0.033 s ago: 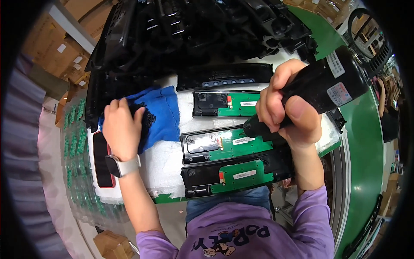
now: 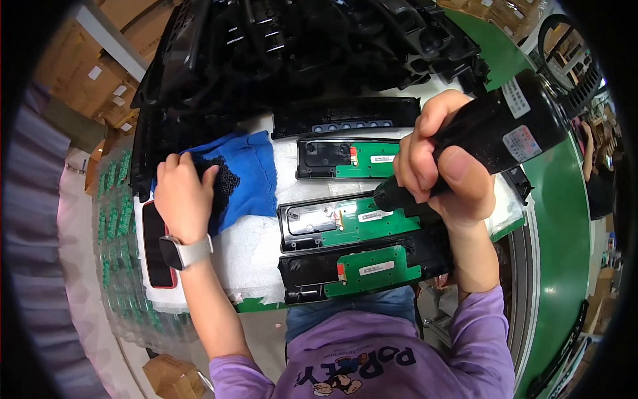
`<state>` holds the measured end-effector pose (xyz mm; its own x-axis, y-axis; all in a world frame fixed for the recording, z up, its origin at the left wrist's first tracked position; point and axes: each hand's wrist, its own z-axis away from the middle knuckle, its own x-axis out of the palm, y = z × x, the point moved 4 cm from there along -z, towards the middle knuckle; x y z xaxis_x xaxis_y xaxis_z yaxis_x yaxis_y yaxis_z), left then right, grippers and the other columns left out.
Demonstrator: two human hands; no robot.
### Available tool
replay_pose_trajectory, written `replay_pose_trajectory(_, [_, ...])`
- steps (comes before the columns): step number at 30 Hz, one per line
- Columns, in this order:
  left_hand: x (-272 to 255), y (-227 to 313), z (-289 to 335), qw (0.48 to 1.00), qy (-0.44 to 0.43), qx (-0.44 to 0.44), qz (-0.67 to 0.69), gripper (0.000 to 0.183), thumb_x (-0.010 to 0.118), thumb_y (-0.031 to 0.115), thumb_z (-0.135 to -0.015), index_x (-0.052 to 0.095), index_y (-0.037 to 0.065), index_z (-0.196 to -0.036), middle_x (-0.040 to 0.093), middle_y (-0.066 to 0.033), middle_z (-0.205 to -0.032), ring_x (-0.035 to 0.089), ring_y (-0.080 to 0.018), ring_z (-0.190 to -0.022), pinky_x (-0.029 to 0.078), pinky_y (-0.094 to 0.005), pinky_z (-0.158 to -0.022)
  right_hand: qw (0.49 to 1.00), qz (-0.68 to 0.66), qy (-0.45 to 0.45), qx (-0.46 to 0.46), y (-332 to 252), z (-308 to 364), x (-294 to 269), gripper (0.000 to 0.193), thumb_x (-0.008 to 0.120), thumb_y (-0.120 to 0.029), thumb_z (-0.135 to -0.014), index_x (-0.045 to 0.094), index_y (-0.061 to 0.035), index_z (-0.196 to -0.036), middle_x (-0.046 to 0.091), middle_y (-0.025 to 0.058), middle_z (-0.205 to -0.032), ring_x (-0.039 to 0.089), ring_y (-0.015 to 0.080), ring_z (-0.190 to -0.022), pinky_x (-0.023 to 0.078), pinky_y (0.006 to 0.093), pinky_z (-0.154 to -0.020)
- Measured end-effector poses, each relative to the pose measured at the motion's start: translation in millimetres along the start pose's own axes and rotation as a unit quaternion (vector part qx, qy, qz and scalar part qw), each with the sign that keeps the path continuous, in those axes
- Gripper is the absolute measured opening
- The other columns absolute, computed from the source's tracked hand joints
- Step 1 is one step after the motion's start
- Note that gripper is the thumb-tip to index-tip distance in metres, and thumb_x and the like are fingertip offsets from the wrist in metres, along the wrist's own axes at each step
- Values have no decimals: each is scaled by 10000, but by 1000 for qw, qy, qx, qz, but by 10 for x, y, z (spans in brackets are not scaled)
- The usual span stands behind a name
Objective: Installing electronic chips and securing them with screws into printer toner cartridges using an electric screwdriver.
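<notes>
My right hand (image 2: 458, 159) grips a thick black electric screwdriver (image 2: 495, 130), whose nose (image 2: 384, 199) points down over the middle black housing with a green circuit board (image 2: 372, 229). Whether the bit touches the board I cannot tell. At the left, my left hand (image 2: 181, 199) rests palm down at the edge of a heap of small black screws (image 2: 224, 183) on a blue cloth (image 2: 256, 169). Its thumb is apart from the bent fingers, and no held screw shows. Another housing with a green board (image 2: 375, 271) lies nearer me, and a third (image 2: 322, 159) lies beyond.
Behind these, a black strip with pale round buttons (image 2: 352, 126) lies before a large stack of black plastic parts (image 2: 299, 60). A phone (image 2: 158, 249) lies near my left wrist. Bagged green boards (image 2: 116, 233) are at far left. A black coiled cord (image 2: 588, 90) runs from the screwdriver.
My left hand has drawn slightly left, showing more of the screw heap. My right hand and the electric screwdriver have barely moved.
</notes>
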<state>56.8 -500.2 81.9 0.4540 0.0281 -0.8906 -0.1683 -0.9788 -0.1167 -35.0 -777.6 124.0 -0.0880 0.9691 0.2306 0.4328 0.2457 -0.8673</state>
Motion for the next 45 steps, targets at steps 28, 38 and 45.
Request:
replay_pose_trajectory(28, [91,759,205,664,-233,-25,710,97,583,110,-852,614,19,-851,571,19,-721,512,-47,-620,417,-178,-563,991,-107,-82,-25,-68,-123,15,338,563,-311,-819,429,-35,-960,426,0,-561,416,117,-409,394,274,-476])
replay_pose_trajectory(38, [-108,1128,374,678,-234,115,687,69,597,45,-795,607,-21,-812,570,-65,-741,557,-134,-652,440,-230,-602,948,-289,-68,-114,-209,-115,-124,330,511,-317,-863,443,-24,-1000,462,5,-634,449,120,-476,396,318,-583])
replay_pose_trajectory(45, [-131,1136,347,681,-200,150,688,78,611,46,-781,634,-14,-825,607,-80,-760,573,-148,-647,454,-246,-596,954,-268,-44,-125,-211,-91,-154,344,508,-331,-864,456,-24,-1010,460,0,-632,447,116,-477,392,312,-585])
